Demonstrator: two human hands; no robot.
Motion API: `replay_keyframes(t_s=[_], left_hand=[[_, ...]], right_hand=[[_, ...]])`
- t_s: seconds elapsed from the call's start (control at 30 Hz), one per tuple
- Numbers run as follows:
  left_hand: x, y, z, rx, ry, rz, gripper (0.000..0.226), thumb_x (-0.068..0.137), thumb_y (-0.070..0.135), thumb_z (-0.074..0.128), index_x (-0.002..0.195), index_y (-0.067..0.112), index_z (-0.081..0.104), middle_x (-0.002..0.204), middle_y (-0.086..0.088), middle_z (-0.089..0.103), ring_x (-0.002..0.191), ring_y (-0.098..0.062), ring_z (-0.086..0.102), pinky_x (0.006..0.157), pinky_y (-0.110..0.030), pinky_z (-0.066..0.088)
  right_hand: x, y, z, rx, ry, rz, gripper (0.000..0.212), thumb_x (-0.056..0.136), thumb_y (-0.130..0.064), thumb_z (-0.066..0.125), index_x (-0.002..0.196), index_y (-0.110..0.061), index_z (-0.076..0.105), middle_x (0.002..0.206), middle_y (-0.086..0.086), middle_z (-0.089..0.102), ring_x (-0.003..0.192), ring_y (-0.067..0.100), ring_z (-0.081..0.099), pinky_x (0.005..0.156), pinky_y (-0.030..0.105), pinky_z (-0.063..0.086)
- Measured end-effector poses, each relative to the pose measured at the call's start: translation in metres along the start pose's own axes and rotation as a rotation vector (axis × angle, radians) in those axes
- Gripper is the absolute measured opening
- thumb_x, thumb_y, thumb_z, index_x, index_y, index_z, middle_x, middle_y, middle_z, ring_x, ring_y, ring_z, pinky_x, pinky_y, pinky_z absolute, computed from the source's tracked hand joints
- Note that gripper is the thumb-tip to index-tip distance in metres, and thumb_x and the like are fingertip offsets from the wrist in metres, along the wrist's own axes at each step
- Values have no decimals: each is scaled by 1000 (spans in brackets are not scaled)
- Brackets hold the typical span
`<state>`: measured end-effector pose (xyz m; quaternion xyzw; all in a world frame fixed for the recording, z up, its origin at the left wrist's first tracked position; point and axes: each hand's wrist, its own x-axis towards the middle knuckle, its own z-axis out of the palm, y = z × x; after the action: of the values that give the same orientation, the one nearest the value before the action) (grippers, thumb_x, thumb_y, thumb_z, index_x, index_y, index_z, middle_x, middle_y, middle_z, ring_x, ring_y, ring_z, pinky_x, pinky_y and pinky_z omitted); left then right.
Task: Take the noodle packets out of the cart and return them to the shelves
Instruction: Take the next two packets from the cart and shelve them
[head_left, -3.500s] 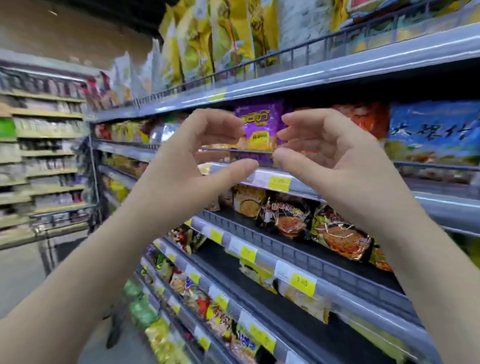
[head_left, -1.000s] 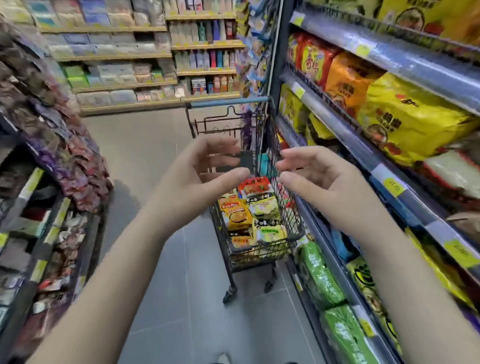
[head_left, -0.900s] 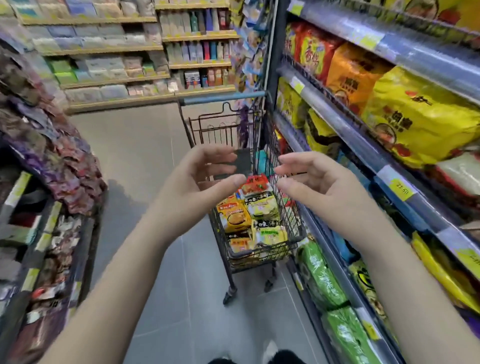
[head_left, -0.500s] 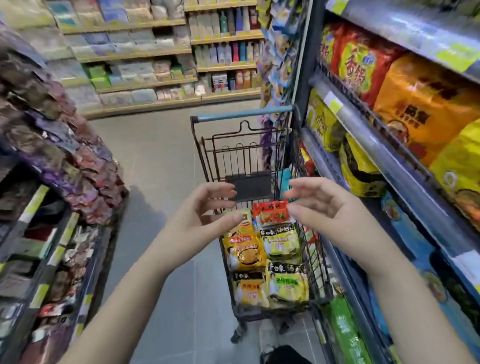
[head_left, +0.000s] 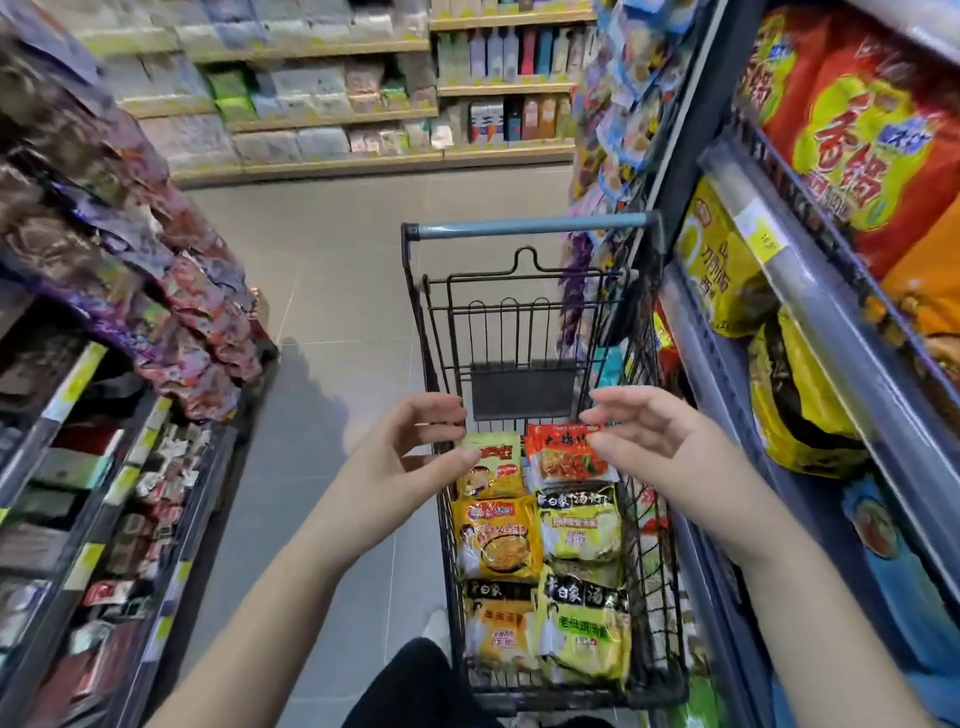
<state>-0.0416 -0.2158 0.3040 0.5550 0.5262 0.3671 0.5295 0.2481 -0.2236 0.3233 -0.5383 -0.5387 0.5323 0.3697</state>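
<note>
black wire cart (head_left: 524, 228) at 6 o'clock, noodle packets (head_left: 540, 545) lying inside in two rows, left hand (head_left: 410, 457) and right hand (head_left: 660, 447) above them, fingers loosely spread, empty, shelves (head_left: 810, 291) at 3 o'clock

Centre frame: black wire shopping cart (head_left: 522, 387), blue handle uppermost, noodle packets (head_left: 496, 538) lying in two columns. Over the top row: left hand (head_left: 410, 457) and right hand (head_left: 660, 447), fingers loosely curled, holding nothing; right fingertips (head_left: 597, 441) at the red packet (head_left: 569, 460)'s upper edge, contact unclear. Right edge: shelves (head_left: 810, 291) of big yellow and orange bags.
</note>
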Motion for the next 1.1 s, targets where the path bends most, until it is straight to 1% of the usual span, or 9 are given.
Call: replay_keyframes(t_s=[0.17,0.37,0.43,0.53,0.63,0.8,0.93,1.03,1.1], left_hand=[[42,-9,-9,-36,-46,-44,58,77,45,86,127,29,61,125,7,68,120,-9,65,89,-23,57],[93,-37,-33,-40,-113,-111,61,72,52,85,125,33,61,124,16,68,122,-7,64,92,-28,58],[109,-49,-34,-30,-139,-137,55,77,46,84,125,33,60,121,18,68,121,-5,63,91,-24,57],[128,-64,-27,-22,-171,-168,55,75,36,79,126,32,58,124,14,67,118,0,64,87,-17,56],[142,-82,-17,-25,-180,-214,57,74,36,78,127,32,57,130,13,64,118,1,63,85,-18,57],[166,-118,3,-19,-144,-258,61,74,39,79,130,31,56,131,14,64,118,4,62,83,-15,56],[175,-142,20,-16,-107,-288,61,74,40,79,130,33,56,129,18,65,118,5,63,86,-15,56],[180,-157,31,-22,-90,-311,60,74,36,79,130,30,57,129,17,66,118,3,64,87,-16,56],[182,-165,36,-31,-83,-320,61,74,33,80,131,28,58,128,16,67,120,1,64,92,-20,57]], right_hand=[[33,4,0,-19,32,55,48,81,-32,79,126,-28,66,118,-11,75,109,7,71,92,25,58],[74,13,5,-64,83,139,53,76,-39,80,126,-32,66,118,-13,75,110,7,71,97,31,54],[85,21,6,-64,109,173,53,75,-40,81,126,-32,66,118,-12,75,110,7,71,97,32,54],[102,44,2,-57,139,229,51,77,-38,81,126,-32,66,118,-12,75,112,7,70,101,35,53],[117,71,-6,-16,183,296,52,77,-37,79,127,-30,66,118,-12,76,113,5,70,103,34,53],[152,137,-21,-51,154,391,54,76,-42,81,127,-33,65,118,-17,74,109,0,69,97,26,54],[181,204,-24,-48,177,506,53,81,-35,85,129,-25,63,121,-9,72,108,4,69,96,26,54],[205,248,-19,-88,194,582,58,85,-35,83,134,-19,58,123,-6,66,104,5,64,84,21,48],[220,279,-16,-138,219,639,63,86,-34,82,138,-13,54,125,0,62,107,13,61,88,26,48]])
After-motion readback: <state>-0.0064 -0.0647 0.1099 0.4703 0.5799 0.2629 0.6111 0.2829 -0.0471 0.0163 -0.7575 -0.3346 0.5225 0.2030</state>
